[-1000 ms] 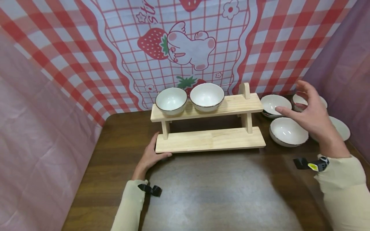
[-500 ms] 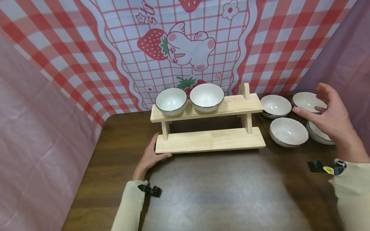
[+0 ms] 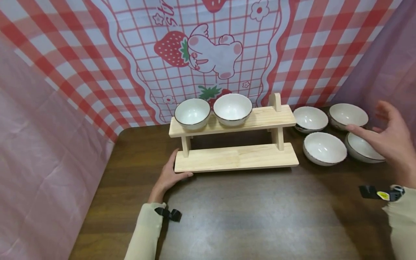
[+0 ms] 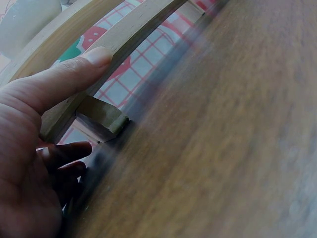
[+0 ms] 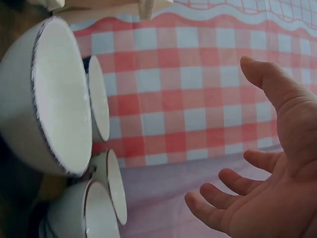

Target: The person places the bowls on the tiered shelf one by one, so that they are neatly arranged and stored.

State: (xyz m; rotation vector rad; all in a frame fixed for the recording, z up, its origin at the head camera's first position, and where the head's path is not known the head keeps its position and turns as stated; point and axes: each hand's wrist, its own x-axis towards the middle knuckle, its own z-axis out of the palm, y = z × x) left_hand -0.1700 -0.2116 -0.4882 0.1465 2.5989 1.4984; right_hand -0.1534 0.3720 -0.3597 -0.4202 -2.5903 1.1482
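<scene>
A two-tier wooden shelf [image 3: 237, 157] stands on the table. My left hand [image 3: 167, 177] grips the left end of its lower board, thumb along the front edge. In the left wrist view the thumb [image 4: 74, 74] presses on the board [image 4: 136, 25], with the other fingers curled at its end. Two white bowls with dark rims, one left [image 3: 192, 112] and one beside it [image 3: 232, 108], sit on the upper board. My right hand [image 3: 391, 141] hovers with fingers spread, holding nothing, and overlaps the rightmost bowl [image 3: 360, 148] on the table.
Right of the shelf stand more white bowls: one at the back [image 3: 310, 119], one in the back corner [image 3: 348, 115] and one in front [image 3: 325, 148]. A red checked cloth [image 3: 308, 54] hangs behind, and pink curtains [image 3: 42, 144] flank the table [image 3: 240, 216].
My right hand has moved right and slightly down, from over the back bowls to the rightmost bowl, uncovering the back ones. The left hand, shelf and bowls have stayed put.
</scene>
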